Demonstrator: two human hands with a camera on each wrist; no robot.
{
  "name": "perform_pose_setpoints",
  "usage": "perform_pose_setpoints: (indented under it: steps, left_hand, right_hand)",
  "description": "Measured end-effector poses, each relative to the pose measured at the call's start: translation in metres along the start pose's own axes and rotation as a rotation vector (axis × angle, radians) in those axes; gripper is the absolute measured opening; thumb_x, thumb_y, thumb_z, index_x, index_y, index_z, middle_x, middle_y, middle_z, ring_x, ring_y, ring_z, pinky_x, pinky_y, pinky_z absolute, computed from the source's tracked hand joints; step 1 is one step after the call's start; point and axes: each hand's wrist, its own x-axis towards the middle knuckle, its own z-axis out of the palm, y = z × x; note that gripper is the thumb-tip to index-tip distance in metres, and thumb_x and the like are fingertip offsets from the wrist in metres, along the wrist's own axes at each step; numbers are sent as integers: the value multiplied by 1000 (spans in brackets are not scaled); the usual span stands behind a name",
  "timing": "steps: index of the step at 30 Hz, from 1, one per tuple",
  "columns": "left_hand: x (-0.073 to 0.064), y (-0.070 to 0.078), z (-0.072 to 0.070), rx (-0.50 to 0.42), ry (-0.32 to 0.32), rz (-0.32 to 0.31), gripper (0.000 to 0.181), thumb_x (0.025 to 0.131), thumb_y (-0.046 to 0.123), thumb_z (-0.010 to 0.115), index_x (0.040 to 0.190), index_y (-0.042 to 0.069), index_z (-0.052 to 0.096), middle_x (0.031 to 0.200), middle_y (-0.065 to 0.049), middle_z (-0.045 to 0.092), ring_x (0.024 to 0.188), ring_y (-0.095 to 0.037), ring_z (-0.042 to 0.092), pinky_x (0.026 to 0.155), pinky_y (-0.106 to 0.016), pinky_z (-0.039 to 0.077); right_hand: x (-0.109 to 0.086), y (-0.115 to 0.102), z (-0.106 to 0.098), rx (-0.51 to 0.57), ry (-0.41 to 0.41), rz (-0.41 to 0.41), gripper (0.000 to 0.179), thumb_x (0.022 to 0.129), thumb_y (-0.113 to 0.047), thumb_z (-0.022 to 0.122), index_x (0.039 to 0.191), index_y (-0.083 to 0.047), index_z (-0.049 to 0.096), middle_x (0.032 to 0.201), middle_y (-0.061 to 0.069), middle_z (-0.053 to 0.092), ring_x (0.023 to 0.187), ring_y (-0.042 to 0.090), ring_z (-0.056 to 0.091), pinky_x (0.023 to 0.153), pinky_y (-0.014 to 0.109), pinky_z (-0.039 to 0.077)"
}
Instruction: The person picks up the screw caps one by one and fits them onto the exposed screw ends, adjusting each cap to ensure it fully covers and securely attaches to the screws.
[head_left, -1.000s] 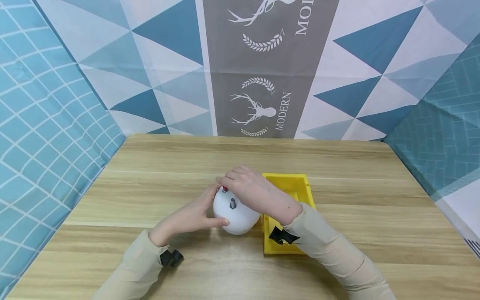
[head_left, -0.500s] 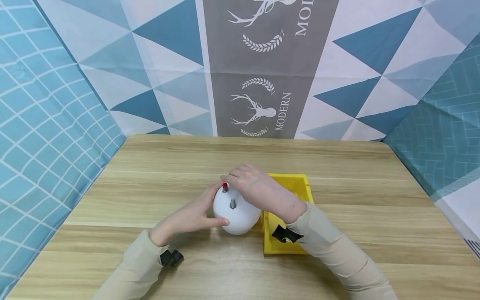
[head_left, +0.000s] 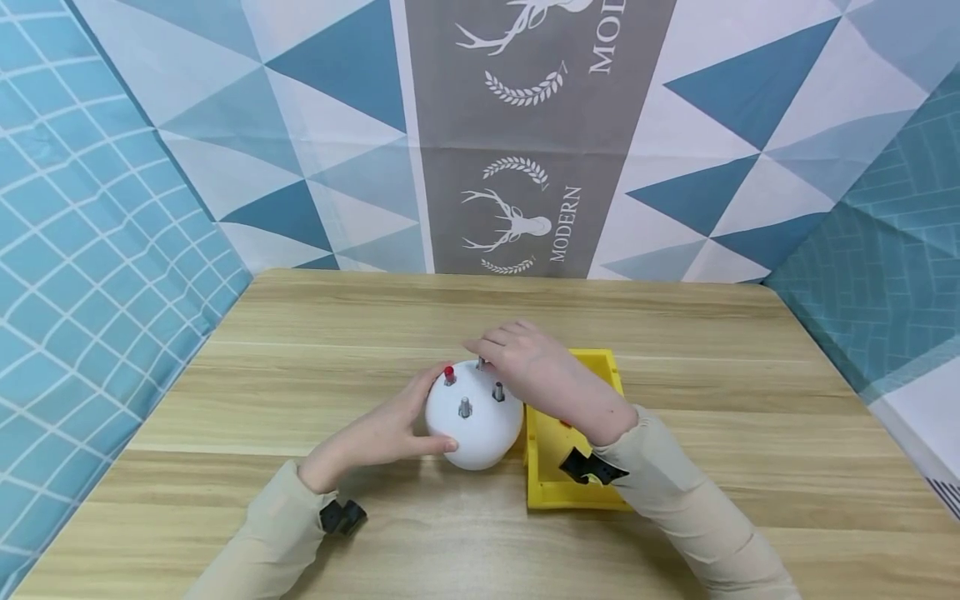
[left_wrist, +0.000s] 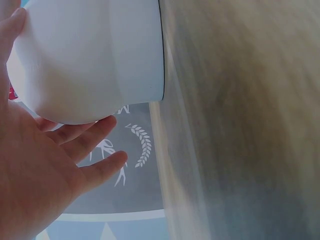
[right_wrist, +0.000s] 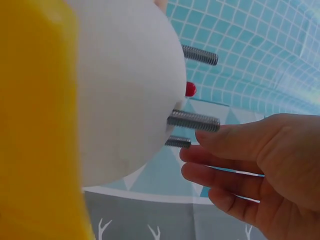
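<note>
A white, rounded dome [head_left: 480,440] stands on the table with several threaded metal studs rising from its top. One stud wears a small red cap [head_left: 449,372]; the front stud [head_left: 465,407] and the right stud [head_left: 498,392] are bare. My left hand [head_left: 382,433] holds the dome from the left, thumb on its front and fingers round the far side. Over the dome's back right is my right hand [head_left: 528,367], fingers loosely bent. In the right wrist view its thumb and fingertips are beside the tip of the far stud [right_wrist: 177,141], with no cap visible between them.
Right beside the dome sits a yellow bin [head_left: 581,497], partly under my right forearm, with a bit of red [head_left: 565,423] inside. The wooden table [head_left: 315,317] runs back to a patterned backdrop [head_left: 517,150]. Black straps circle both wrists.
My right hand has moved from the red-capped stud rightward over the dome, uncovering the cap and more bare studs. The left hand and dome have stayed in place.
</note>
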Motion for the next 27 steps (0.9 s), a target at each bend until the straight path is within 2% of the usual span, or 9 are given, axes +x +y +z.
perform_pose_setpoints:
  steps: [7, 20, 25, 27]
  left_hand:
    - [0, 0, 0, -2, 1, -1, 99, 74, 55, 66, 145, 11, 13, 143, -7, 27, 126, -23, 37, 100, -46, 36]
    - [-1, 0, 0, 10, 10, -8, 97, 72, 57, 66, 145, 19, 13, 144, -7, 26, 127, -24, 35, 100, -46, 35]
    - [-1, 0, 0, 8, 12, -4, 97, 73, 57, 66, 145, 20, 12, 144, -6, 26, 128, -24, 34, 101, -47, 34]
    - [-1, 0, 0, 8, 12, -4, 97, 73, 57, 66, 145, 21, 12, 144, -6, 25, 128, -24, 34, 101, -47, 34]
  right_hand:
    - [-9, 6, 3, 38, -15, 63, 38, 83, -20, 66, 120, -12, 59, 111, 3, 64, 105, 19, 57, 99, 37, 39]
    - [-36, 23, 5, 98, 7, 157, 37, 80, -12, 69, 116, -9, 61, 104, 4, 64, 101, 21, 58, 94, 39, 43]
    - [-43, 29, 10, 71, 43, 137, 31, 77, -10, 71, 108, -8, 65, 98, 4, 66, 92, 20, 59, 87, 35, 46]
    - [-45, 30, 12, 37, 30, 128, 27, 78, -7, 71, 104, -9, 67, 96, 3, 67, 89, 19, 60, 82, 34, 47]
